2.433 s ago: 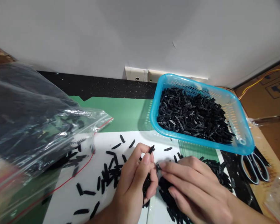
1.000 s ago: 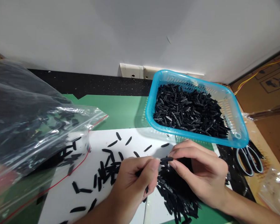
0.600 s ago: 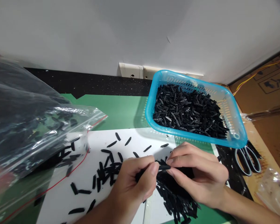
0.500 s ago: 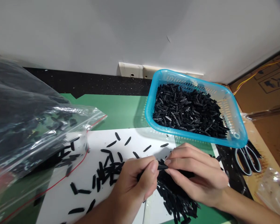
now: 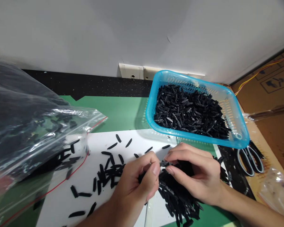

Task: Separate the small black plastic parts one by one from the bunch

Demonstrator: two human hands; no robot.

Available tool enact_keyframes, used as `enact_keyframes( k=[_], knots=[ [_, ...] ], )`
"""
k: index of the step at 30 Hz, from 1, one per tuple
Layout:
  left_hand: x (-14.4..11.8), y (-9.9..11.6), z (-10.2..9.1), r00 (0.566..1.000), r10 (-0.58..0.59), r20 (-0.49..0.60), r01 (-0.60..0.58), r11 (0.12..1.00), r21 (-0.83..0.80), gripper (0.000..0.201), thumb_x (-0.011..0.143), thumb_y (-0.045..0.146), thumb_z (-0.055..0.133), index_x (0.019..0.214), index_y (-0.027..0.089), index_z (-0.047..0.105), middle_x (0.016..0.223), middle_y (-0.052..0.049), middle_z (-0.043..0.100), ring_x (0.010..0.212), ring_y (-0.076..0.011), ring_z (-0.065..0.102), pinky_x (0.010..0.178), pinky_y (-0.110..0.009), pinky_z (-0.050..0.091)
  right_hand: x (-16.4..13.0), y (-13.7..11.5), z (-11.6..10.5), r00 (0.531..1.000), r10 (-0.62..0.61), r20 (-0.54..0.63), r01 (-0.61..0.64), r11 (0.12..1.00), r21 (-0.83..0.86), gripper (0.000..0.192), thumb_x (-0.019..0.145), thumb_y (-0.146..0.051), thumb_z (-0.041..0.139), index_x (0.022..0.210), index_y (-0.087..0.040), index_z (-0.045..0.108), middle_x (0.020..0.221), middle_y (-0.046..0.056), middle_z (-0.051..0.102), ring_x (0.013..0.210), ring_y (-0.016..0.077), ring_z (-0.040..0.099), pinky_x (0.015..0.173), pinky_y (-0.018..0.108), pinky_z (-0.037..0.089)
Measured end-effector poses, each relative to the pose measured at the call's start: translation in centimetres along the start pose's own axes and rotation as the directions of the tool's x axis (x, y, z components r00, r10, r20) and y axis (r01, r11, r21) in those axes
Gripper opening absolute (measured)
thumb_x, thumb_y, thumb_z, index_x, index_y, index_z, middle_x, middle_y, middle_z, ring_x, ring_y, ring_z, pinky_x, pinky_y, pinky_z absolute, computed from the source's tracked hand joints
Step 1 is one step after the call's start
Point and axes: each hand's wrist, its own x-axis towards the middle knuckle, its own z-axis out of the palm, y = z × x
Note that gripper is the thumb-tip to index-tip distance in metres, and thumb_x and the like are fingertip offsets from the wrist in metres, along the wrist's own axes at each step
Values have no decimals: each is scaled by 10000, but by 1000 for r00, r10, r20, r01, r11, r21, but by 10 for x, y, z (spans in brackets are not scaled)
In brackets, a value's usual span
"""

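Note:
My left hand [image 5: 137,186] and my right hand [image 5: 194,173] meet over a white sheet [image 5: 85,183], pinching one small black plastic piece [image 5: 164,163] between their fingertips. The left hand also grips more black pieces in its palm. Under the right hand lies a heap of the same black pieces [image 5: 180,198]. Loose black pieces [image 5: 109,170] are scattered on the sheet to the left of my hands.
A blue basket [image 5: 236,126] full of black pieces stands behind my hands to the right. A clear zip bag [image 5: 33,126] holding black pieces lies at the left. Scissors [image 5: 249,157] lie at the right beside the basket. A green mat [image 5: 123,110] covers the table.
My right hand lifted a black piece from the heap and brought it to the left fingertips. Both hands now pinch it, slightly higher than half a second ago.

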Motion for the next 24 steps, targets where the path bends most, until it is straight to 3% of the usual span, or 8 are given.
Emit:
enact_keyframes(
  k=[7, 21, 24],
  knots=[
    [1, 0, 0, 999, -16, -34, 17, 1000, 18, 494, 1169, 577, 494, 878, 197, 616, 528, 91, 438, 491, -92, 321, 525, -266, 257, -6, -1, -1, 997, 79, -12, -78, 996, 29, 159, 988, -65, 796, 1098, -180, 791, 926, 41, 784, 807, 168, 724, 713, 313, 596],
    [0, 3, 2, 999, -26, -33, 26, 1000, 8, 481, 1155, 604, 513, 863, 224, 549, 535, 104, 401, 494, -95, 298, 513, -258, 261, -6, 1, -1, 995, 100, -12, -99, 994, 43, 183, 980, -56, 803, 1103, -192, 790, 922, 43, 790, 799, 178, 734, 696, 321, 604],
    [0, 3, 3, 999, -21, -33, 21, 1000, 5, 479, 1158, 600, 505, 863, 225, 545, 532, 104, 398, 494, -96, 295, 511, -260, 256, -5, -2, 0, 998, 56, -6, -56, 998, 21, 175, 986, -40, 781, 1104, -170, 782, 932, 53, 793, 806, 179, 744, 702, 322, 615]
  ],
)
